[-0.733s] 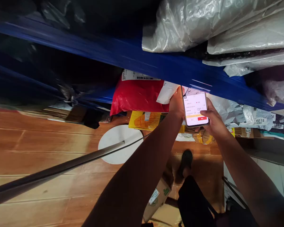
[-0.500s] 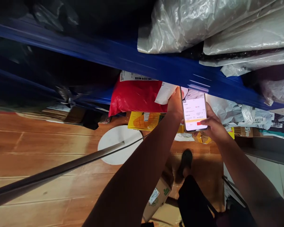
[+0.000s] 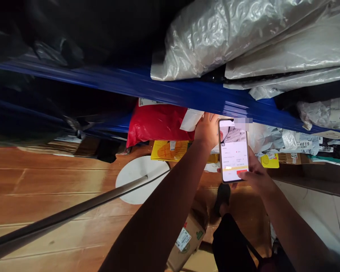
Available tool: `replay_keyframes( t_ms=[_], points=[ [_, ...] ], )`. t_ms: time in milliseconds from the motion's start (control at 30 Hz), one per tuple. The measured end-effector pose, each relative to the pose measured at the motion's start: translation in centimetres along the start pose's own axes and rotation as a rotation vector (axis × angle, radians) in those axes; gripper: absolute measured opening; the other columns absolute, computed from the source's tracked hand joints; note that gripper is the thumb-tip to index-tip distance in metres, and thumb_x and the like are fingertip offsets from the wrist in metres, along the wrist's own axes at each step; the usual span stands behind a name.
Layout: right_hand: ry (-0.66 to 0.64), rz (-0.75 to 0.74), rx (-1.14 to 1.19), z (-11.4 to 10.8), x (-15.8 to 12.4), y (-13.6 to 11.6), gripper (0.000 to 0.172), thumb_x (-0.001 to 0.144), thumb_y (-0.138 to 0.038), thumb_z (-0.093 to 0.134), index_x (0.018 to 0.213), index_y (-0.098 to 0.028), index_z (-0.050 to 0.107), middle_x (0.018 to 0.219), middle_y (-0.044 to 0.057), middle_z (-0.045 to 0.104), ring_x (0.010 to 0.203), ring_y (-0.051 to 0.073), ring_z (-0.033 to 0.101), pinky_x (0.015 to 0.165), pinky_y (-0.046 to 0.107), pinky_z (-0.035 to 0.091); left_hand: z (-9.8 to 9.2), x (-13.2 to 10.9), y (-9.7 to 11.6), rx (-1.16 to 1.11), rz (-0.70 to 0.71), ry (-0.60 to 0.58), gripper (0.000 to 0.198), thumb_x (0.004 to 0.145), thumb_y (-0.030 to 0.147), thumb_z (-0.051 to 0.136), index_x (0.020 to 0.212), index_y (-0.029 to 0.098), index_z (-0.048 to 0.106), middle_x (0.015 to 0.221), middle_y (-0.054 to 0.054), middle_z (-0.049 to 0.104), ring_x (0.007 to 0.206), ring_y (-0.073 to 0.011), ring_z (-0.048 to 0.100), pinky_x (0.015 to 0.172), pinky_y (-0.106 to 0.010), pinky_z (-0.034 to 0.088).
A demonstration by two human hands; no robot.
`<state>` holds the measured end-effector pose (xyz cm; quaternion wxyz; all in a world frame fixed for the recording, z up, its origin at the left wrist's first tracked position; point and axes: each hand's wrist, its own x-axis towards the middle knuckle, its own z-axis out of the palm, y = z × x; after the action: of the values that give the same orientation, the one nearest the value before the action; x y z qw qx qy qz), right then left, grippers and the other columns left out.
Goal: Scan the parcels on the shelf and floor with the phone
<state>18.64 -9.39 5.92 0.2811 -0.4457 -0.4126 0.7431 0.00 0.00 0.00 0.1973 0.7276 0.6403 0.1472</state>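
Note:
My right hand point(image 3: 255, 172) grips a smartphone point(image 3: 234, 156) upright, with its thumb over a red button low on the lit screen. The phone's camera picture shows a printed label. Beside the phone, my left hand point(image 3: 206, 131) reaches under the blue shelf beam, its visible fingers stretched out over brightly lit pale packaging. The fingertips are partly hidden by the beam. Left of that hand lie a white paper or label piece point(image 3: 190, 119) and a red plastic mailer point(image 3: 157, 122).
Silver padded mailers point(image 3: 215, 37) lie above the blue shelf beam point(image 3: 124, 85). Grey parcels point(image 3: 283, 138) and yellow packages point(image 3: 168, 150) sit below. A metal pole point(image 3: 73, 215) with a round white base point(image 3: 141, 166) stands left. A cardboard box point(image 3: 187, 241) is near my leg.
The phone and my right hand have come lower and back from beneath the beam, showing more of the screen. My left hand remains at the lower shelf. The view has shifted slightly.

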Motion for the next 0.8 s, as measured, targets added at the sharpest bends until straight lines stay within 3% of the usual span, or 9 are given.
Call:
replay_keyframes(
  t_ms=[100,233,400,600,800],
  points=[
    [0.075,0.015,0.003,-0.4,-1.9,1.2,0.083,0.074,-0.027,0.084,0.146,-0.032,0.043,0.113,0.009,0.079,0.095,0.034,0.079,0.045,0.030,0.061,-1.1,-0.8,0.5,0.095,0.014,-0.061,0.042,0.094,0.025,0.061,0.135,0.017,0.065,0.152,-0.013,0.053,0.146,-0.0395,0.039,0.111,-0.044,0.046],
    [0.130,0.065,0.026,-0.5,-4.4,2.5,0.088,0.075,-0.029,0.085,0.152,-0.033,0.041,0.116,0.010,0.079,0.089,0.035,0.081,0.051,0.037,0.064,-0.7,-1.0,0.3,0.121,0.058,-0.018,0.048,0.097,0.030,0.058,0.143,0.020,0.061,0.158,-0.013,0.049,0.146,-0.0421,0.036,0.109,-0.053,0.046],
    [0.196,0.124,0.067,0.0,-6.3,2.9,0.084,0.070,-0.028,0.089,0.145,-0.034,0.052,0.124,0.011,0.077,0.096,0.040,0.080,0.057,0.045,0.066,-0.1,-1.2,-0.2,0.154,0.096,0.007,0.050,0.100,0.035,0.055,0.146,0.017,0.059,0.159,-0.014,0.047,0.145,-0.0424,0.036,0.108,-0.052,0.044],
    [0.285,0.117,0.085,0.1,-7.2,3.0,0.098,0.068,-0.036,0.092,0.152,-0.040,0.043,0.116,0.008,0.079,0.096,0.040,0.079,0.067,0.050,0.067,-0.7,-1.6,-0.1,0.165,0.121,-0.013,0.057,0.100,0.040,0.056,0.156,0.025,0.050,0.167,-0.011,0.034,0.149,-0.0431,0.031,0.111,-0.052,0.043],
    [0.254,0.156,0.067,0.2,-7.1,2.9,0.100,0.072,-0.041,0.088,0.158,-0.038,0.036,0.105,0.011,0.081,0.092,0.040,0.079,0.048,0.040,0.061,-0.7,-1.5,-0.1,0.128,0.127,-0.027,0.057,0.101,0.040,0.054,0.156,0.028,0.050,0.169,-0.011,0.031,0.150,-0.0445,0.030,0.114,-0.052,0.040]
  ],
)
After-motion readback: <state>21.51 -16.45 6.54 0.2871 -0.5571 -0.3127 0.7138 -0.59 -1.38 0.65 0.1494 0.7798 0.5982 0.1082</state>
